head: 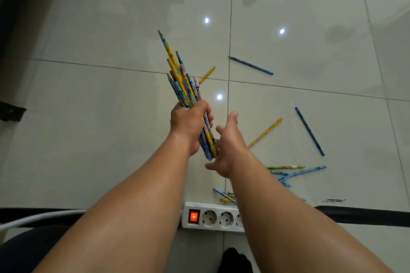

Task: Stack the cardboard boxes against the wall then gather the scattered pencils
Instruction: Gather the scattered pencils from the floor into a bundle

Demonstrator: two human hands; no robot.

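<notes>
Now | left hand [188,124] grips pencil bundle [180,82] | right hand [226,144] spread, empty, beside it

Both our forearms extend forward; our left hand [188,126] grips the pencil bundle [180,77], our right hand [228,146] spread open beside it.

Bundle of pencils [184,86] (blue, yellow, some pink) gripped in left hand [188,122], tilted, ends fanning out. Others flat on floor [88,117], well apart: far blue pencil [250,65], part-hidden yellow pencil [207,74], long yellow pencil [266,132], dark blue pencil [310,131], plus crossed heap of pencils [292,172] nearer.
</notes>
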